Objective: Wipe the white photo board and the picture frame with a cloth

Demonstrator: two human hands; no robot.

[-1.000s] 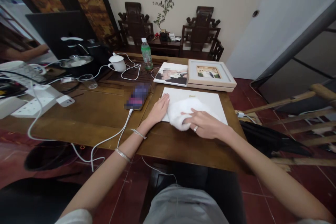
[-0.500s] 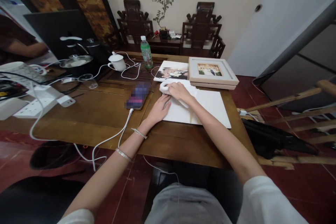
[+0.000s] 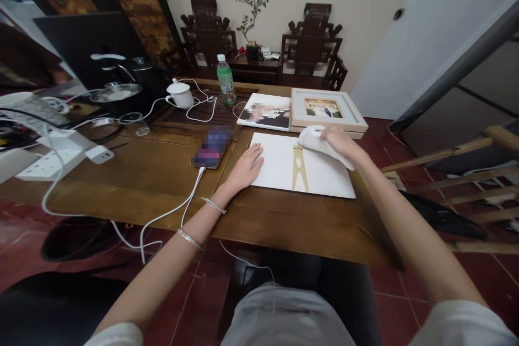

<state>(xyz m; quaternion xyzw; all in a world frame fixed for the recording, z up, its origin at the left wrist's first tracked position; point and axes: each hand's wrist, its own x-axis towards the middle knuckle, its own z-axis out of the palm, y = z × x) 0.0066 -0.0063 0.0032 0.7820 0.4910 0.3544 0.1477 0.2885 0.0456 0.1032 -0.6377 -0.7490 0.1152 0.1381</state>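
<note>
A white rectangular board [image 3: 275,170] lies flat near the table's front edge, with a gold A-shaped easel stand [image 3: 299,168] on its face, likely the back of a picture panel. My left hand [image 3: 246,166] rests on the board's left edge, fingers stretched out. Bunched in my right hand [image 3: 338,140] is a white cloth [image 3: 314,139], which lies over the board's upper right part. Behind the board are a photo panel [image 3: 265,111] showing a blurred picture and a light wooden picture frame [image 3: 298,113] stacked on another.
Left of the board lies a phone [image 3: 213,147] with a white cable. A green-labelled bottle [image 3: 226,81], a lidded white cup [image 3: 180,96], a clear plastic cup [image 3: 135,124] and a white power strip [image 3: 52,165] stand farther left. A laptop [image 3: 81,46] is at the back left.
My right hand has moved right with the cloth, from the board's upper left to its upper right, uncovering the gold stand. My left hand has stayed at the left edge.
</note>
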